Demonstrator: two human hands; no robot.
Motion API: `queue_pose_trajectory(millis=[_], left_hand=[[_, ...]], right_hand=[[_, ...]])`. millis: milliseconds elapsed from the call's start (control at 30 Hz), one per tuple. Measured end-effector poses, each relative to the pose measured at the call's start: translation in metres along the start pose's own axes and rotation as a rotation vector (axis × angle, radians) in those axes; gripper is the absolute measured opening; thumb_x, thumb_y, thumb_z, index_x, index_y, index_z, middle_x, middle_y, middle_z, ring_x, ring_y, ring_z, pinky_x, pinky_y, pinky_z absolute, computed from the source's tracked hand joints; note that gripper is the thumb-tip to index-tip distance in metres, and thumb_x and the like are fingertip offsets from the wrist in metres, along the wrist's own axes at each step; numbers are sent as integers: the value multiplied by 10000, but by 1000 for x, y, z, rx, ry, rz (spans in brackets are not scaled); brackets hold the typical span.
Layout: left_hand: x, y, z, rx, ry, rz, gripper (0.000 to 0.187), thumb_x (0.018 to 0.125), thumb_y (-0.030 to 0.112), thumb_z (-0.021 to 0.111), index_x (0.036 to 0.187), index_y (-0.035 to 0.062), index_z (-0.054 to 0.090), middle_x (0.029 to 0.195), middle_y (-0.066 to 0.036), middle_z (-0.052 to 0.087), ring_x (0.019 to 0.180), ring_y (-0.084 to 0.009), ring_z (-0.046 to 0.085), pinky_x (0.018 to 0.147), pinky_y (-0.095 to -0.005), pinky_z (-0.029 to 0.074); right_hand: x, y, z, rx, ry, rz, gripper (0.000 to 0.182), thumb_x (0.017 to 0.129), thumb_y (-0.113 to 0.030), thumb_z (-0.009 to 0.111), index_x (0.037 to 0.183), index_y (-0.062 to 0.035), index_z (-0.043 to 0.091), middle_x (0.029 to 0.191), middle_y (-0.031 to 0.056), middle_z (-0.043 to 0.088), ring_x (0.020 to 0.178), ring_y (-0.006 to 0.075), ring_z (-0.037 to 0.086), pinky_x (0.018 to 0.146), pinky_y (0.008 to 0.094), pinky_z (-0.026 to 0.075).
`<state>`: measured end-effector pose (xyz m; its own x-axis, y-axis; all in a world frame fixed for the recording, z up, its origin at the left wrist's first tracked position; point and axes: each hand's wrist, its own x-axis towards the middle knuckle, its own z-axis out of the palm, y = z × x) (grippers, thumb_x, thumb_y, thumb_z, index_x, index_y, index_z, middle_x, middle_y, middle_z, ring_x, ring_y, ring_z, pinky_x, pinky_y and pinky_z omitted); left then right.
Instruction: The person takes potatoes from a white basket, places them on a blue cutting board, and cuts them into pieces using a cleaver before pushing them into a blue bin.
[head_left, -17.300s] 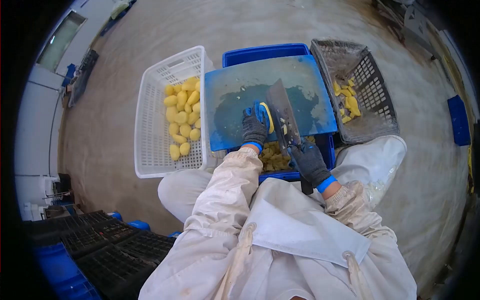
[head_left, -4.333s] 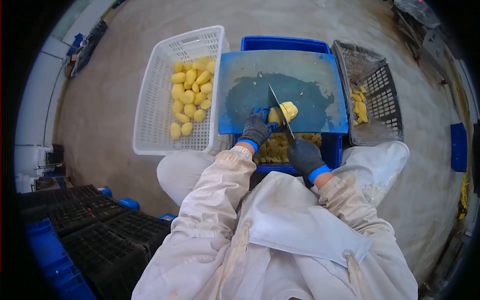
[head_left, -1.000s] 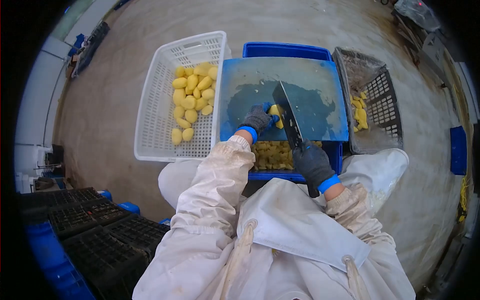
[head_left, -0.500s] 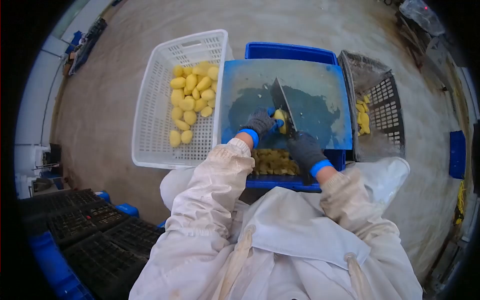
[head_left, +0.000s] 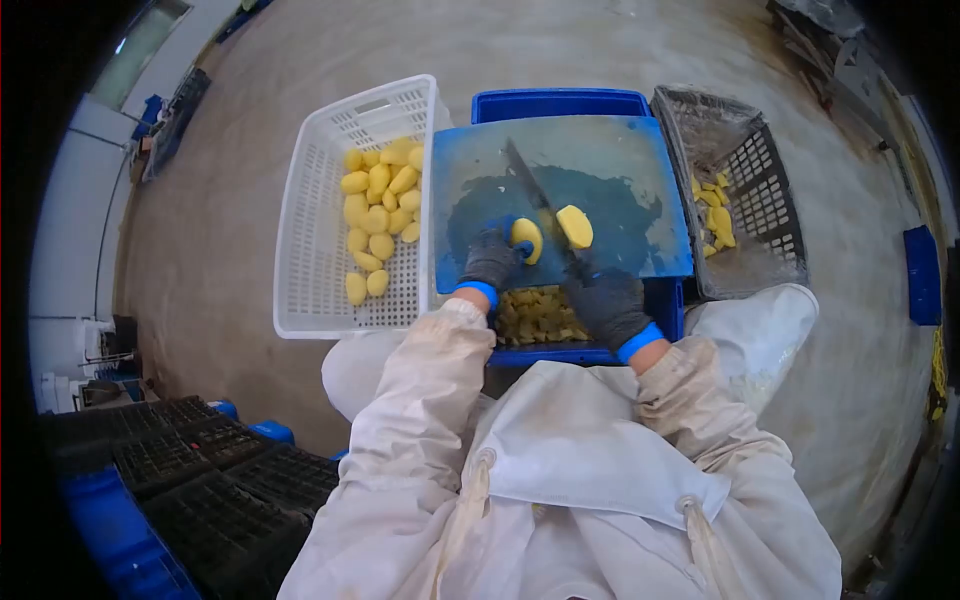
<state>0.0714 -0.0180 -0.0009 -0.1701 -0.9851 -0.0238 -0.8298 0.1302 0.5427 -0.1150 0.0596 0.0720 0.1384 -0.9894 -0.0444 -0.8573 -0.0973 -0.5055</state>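
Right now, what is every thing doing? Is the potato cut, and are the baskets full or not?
Potato: cut in two halves, lying apart on the board.
Cutting board: wet, set across the blue crate.
Cleaver: on edge between the halves.
Left hand: gloved, on the left half.
Right hand: gloved, gripping the cleaver handle.
White basket: partly filled with whole peeled potatoes.
Blue crate: holds cut chunks.
Dark basket: a few pieces inside.

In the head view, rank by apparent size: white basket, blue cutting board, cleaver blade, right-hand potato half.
1. White basket
2. Cutting board, close to the basket in size, so these two are unsure
3. Cleaver blade
4. Potato half
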Motion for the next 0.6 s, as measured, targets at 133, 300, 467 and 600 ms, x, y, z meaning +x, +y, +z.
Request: queue_pose_trajectory(millis=[133, 300, 467, 600], left_hand=[[5, 1, 17, 222, 164, 15, 587, 782, 420, 620, 1243, 88, 475, 1183, -199, 531, 1139, -357, 475, 958, -430, 376], [-10, 67, -171, 39, 330, 340, 486, 811, 301, 619, 1197, 30, 498, 1223, -190, 501, 1107, -341, 500, 933, -417, 399], [-88, 134, -324, 232, 621, 648, 418, 838, 79, 583, 1240, 11, 491, 1274, -144, 491, 1216, -250, 434, 1044, -364, 301], [-177, 197, -398, 543, 701, 594, 469, 859, 72, 516, 1307, -13, 410, 1307, -168, 463, 1242, -268, 403, 1067, -375, 255]], right_hand=[[3, 53, -38, -386, 126, 47, 269, 857, -280, 489, 1035, -104, 588, 697, 162, 627, 652, 346, 618, 576, 475, 470], [23, 147, -16, -463, 171, 84, 340, 843, -325, 507, 1096, -109, 576, 761, 154, 645, 683, 346, 629, 592, 476, 481], [9, 98, -68, -483, -141, 204, 505, 787, -396, 581, 1182, -84, 548, 1047, 194, 600, 1009, 331, 572, 824, 441, 459], [-33, -2, -213, 430, 762, -330, 329, 741, -42, 682, 1050, 12, 585, 1011, 144, 600, 993, 253, 566, 867, 317, 441]])
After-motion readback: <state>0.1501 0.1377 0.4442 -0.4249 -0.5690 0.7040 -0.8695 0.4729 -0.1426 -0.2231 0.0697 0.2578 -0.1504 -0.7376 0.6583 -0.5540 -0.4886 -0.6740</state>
